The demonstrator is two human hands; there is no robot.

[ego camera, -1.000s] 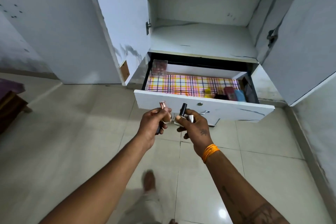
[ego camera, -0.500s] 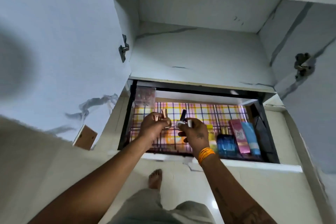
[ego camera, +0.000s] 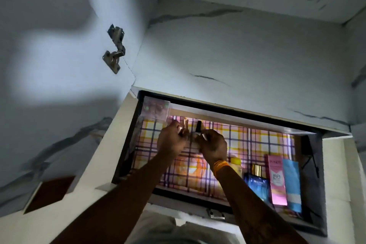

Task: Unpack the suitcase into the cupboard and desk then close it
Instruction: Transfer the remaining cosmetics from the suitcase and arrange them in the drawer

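Observation:
The cupboard drawer (ego camera: 126, 150) stands pulled out below me, lined with pink, yellow and purple checked paper (ego camera: 255, 142). Both my hands reach into its back left part. My left hand (ego camera: 171, 140) grips small rose-gold cosmetic tubes (ego camera: 185, 126). My right hand (ego camera: 214, 146) grips a small bottle with a black cap (ego camera: 198, 128) together with a silvery tube. The two hands nearly touch. How much of each item lies inside the fists is hidden.
At the drawer's right end lie a blue perfume bottle (ego camera: 256, 183), a pink box (ego camera: 277, 180), a light blue tube (ego camera: 292, 182) and a yellow-capped bottle (ego camera: 235, 163). A clear box (ego camera: 155, 111) sits in the back left corner. The open cupboard door (ego camera: 59, 55) hangs at left; a bare shelf (ego camera: 237, 61) is above.
I have stepped close to the cupboard and leaned over the drawer. Both hands, still holding the cosmetics, have moved from in front of the drawer to inside it, towards its back left.

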